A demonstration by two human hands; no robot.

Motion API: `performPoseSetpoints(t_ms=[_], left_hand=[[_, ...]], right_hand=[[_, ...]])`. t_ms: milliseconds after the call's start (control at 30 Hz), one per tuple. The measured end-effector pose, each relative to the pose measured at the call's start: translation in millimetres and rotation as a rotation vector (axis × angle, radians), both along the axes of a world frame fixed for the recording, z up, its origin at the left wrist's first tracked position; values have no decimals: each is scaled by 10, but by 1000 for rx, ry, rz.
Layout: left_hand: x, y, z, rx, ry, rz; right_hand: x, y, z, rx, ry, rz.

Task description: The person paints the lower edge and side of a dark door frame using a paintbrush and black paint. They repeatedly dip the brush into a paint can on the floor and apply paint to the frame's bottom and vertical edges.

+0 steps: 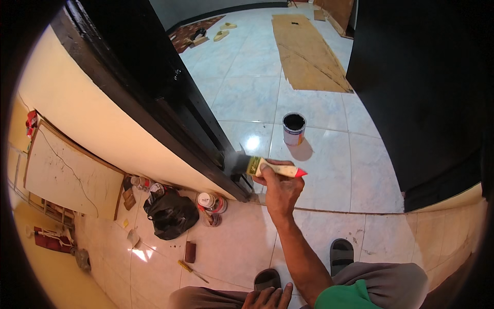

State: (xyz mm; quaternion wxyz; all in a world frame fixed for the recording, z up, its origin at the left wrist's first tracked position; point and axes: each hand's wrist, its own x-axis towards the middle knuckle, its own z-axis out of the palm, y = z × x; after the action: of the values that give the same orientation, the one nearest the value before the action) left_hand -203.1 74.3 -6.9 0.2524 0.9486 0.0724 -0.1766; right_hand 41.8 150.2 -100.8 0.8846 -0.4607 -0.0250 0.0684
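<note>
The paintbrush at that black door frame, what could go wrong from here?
1. The paintbrush, loaded with black paint in the right hand, works low on the door frame; drips could mark the pale floor tiles below.
2. The open paint can stands uncovered on the floor in the doorway; a foot could tip it.
3. Bristles may stray onto the cream wall beside the frame.

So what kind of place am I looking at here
Likely a doorway inside a home under repainting. The right hand holds a paintbrush against a black door frame, an open paint can stands on the pale tiled floor, and cardboard sheets lie further in.
</note>
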Motion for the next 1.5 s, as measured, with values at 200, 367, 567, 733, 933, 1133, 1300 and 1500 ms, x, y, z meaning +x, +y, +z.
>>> performPoseSetpoints(t_ms=[200,367,567,733,933,1133,1300,1500], left_hand=[[-29,15,7,-13,-31,-35],[85,76,-200,74,55,-53],[320,449,-649,247,269,-34],[448,496,-996,211,588,38],[582,387,-1056,201,593,140],[775,315,-1208,157,695,115],[762,392,-1487,104,778,158],[720,459,-1754,69,867,145]], right_hand=[[-31,182,94,109,24,105],[15,82,-123,469,330,56],[29,-64,-493,311,327,129],[122,-126,-479,294,-11,274],[344,-176,-683,221,-172,297],[537,-19,-690,19,-230,352],[417,-75,-626,428,388,228],[269,149,-695,271,460,332]])
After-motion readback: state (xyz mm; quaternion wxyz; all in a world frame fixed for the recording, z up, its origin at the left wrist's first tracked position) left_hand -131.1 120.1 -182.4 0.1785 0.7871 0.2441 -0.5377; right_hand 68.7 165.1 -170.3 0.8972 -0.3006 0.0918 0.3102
